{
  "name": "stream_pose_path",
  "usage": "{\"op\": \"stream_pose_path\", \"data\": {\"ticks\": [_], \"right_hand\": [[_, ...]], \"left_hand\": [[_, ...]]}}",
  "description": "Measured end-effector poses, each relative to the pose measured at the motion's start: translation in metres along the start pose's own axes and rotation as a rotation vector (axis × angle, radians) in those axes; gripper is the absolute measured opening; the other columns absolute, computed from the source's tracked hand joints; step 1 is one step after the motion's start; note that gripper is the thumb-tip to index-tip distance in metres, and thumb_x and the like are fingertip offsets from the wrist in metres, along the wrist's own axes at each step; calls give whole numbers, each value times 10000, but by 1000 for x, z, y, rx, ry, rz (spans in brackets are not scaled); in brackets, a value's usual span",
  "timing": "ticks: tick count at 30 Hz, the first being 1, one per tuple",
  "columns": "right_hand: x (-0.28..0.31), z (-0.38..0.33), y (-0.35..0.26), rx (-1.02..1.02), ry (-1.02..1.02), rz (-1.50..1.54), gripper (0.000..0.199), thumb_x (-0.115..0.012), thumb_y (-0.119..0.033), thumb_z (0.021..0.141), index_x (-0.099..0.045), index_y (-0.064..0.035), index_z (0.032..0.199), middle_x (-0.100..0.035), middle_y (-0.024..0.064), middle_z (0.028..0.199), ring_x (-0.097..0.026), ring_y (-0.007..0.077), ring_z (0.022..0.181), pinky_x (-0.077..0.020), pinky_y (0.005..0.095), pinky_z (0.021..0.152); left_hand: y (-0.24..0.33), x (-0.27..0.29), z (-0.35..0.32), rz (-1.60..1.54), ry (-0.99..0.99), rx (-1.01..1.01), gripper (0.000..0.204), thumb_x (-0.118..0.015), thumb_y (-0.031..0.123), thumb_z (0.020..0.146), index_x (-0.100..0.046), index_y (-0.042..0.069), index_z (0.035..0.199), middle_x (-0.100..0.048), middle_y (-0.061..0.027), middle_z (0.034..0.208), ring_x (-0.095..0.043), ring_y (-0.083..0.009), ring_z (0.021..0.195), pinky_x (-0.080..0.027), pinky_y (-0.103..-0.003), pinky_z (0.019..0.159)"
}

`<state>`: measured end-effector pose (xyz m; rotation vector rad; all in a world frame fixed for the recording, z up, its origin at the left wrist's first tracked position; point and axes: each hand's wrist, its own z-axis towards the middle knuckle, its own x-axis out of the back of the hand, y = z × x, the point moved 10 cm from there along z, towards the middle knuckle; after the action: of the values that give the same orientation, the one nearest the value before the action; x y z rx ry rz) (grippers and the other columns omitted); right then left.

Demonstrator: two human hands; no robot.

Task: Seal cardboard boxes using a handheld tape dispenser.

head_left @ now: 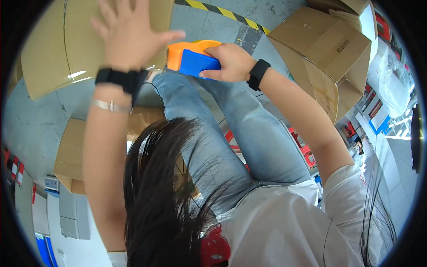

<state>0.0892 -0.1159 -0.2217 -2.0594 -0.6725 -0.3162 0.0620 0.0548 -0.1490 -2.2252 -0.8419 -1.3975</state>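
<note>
A large brown cardboard box stands in front of me at the upper left, a dark seam line running down its face. My left hand is spread over the box, fingers apart, holding nothing; whether the palm touches the cardboard I cannot tell. In my right hand is an orange and blue tape dispenser, gripped round its body beside the box's right edge. Its orange end lies close to the cardboard. Any strip of tape coming off it is too hard to make out.
Open cardboard boxes are piled at the upper right. Another open carton sits on the floor at the left. Yellow and black striped tape marks the floor beyond. A red stool shows partly beneath my legs.
</note>
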Motion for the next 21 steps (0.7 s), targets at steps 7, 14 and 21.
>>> {"op": "stream_pose_path", "data": {"ticks": [7,14,21], "right_hand": [[-2,-4,9,-32,4,-25,437,-671,-410,768,-633,-10,937,-635,182,781,-612,369,757,-489,430,696],[-11,0,-10,-220,-69,-53,476,-619,-441,792,-660,-6,982,-660,184,854,-627,366,809,-499,426,732],[-20,-24,77,-824,53,-126,495,-582,-471,795,-690,-17,960,-671,216,951,-651,350,888,-506,398,760]], "left_hand": [[-5,-52,-48,-269,232,-91,1108,-795,356,612,-133,325,1499,-90,-164,1553,-70,-547,1364,-131,-747,997],[-6,-52,-50,-262,260,38,1071,-762,269,615,-157,323,1497,-70,-162,1558,-80,-543,1366,-131,-728,1016],[10,-59,-41,-257,260,87,1035,-761,275,626,-191,329,1488,-95,-154,1557,-112,-496,1381,-136,-703,1038]]}}
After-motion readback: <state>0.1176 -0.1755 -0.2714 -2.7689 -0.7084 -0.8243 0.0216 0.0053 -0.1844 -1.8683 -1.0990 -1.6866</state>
